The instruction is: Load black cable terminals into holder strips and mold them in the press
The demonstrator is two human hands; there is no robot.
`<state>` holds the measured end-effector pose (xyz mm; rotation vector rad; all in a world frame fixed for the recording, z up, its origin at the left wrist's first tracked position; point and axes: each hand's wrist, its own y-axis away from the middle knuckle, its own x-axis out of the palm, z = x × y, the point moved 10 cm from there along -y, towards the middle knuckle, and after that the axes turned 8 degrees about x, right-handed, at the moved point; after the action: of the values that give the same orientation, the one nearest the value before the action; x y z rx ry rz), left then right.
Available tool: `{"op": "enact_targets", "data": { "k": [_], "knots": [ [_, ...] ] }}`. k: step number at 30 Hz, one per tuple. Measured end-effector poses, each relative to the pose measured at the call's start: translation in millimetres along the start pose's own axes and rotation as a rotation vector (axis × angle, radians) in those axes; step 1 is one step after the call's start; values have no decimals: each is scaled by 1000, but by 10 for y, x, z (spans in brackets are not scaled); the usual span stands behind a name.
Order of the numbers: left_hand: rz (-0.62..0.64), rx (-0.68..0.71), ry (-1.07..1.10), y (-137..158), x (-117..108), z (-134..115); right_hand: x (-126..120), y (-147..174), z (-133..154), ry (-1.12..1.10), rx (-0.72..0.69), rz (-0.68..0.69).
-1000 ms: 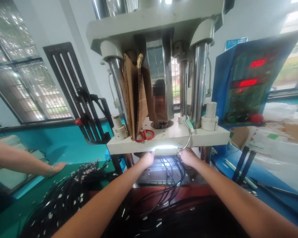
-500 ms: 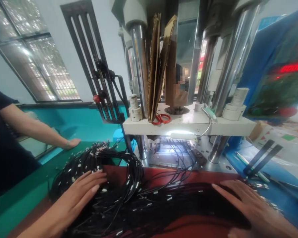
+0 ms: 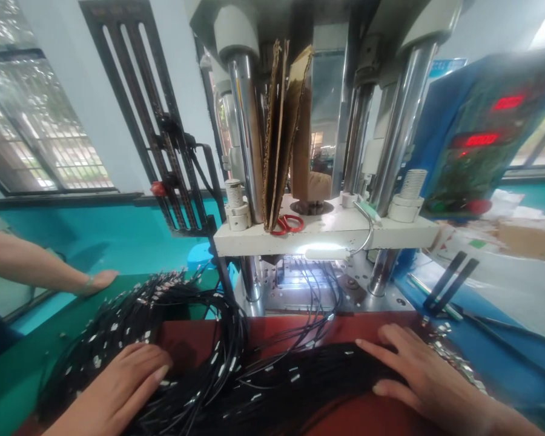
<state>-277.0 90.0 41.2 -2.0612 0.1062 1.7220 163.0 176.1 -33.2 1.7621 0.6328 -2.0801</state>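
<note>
A thick bundle of thin black cables [image 3: 281,387] with small white and metal pieces runs across the red work surface in front of me. My left hand [image 3: 127,384] lies on the cables at the left, fingers side by side and extended, not closed round anything. At the bundle's right end rests my right hand [image 3: 418,369], its thumb and fingers spread apart against the cables. Several cables [image 3: 315,303] lead from the bundle into the lit metal mould [image 3: 300,275] of the press.
The press's white plate [image 3: 345,233] carries red-handled scissors [image 3: 293,224] and cardboard pieces [image 3: 284,139]. Small metal parts [image 3: 456,363] lie by my right wrist. A control box [image 3: 476,139] stands at the right. Another person's hand [image 3: 102,281] leans on the green table [image 3: 9,375].
The view has turned right, so the press sits further left. My right hand has shifted left along the cables, fingers raised more. My left hand's fingers look slightly more bent.
</note>
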Motion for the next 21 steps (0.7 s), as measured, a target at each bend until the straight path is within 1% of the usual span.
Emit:
{"op": "enact_targets", "data": {
  "k": [3, 5, 7, 9, 11, 12, 13, 14, 15, 16, 18, 20, 21],
  "knots": [
    [-33, -19, -43, 77, -9, 143, -28, -38, 90, -39, 3, -11],
    [-28, 0, -72, 90, -11, 195, -54, -40, 106, -49, 16, -17],
    [12, 42, -103, 26, -24, 147, -114, -37, 106, -90, 29, -4],
    [45, 83, -120, -158, -68, -52, -199, -58, 115, -199, 25, 52],
    [65, 125, -91, -488, -86, -416, -329, -146, 107, -357, 35, 101],
    [95, 170, -42, -706, -35, -658, -409, -228, 79, -429, 60, 100],
    [140, 221, 22, -948, 63, -906, -493, -337, 26, -482, 106, 74],
    [155, 256, 75, -1215, 159, -1121, -569, -462, -40, -511, 163, 30],
    [142, 287, 115, -1494, 257, -1294, -628, -596, -103, -525, 220, -19],
    [131, 290, 140, -1773, 376, -1396, -659, -730, -152, -530, 270, -58],
    [103, 242, 166, -2274, 629, -1416, -661, -969, -205, -531, 346, -119],
    [92, 222, 166, -2620, 850, -1346, -633, -1119, -237, -531, 415, -189],
    [89, 221, 161, -2727, 933, -1302, -619, -1153, -246, -533, 445, -230]
  ]
}}
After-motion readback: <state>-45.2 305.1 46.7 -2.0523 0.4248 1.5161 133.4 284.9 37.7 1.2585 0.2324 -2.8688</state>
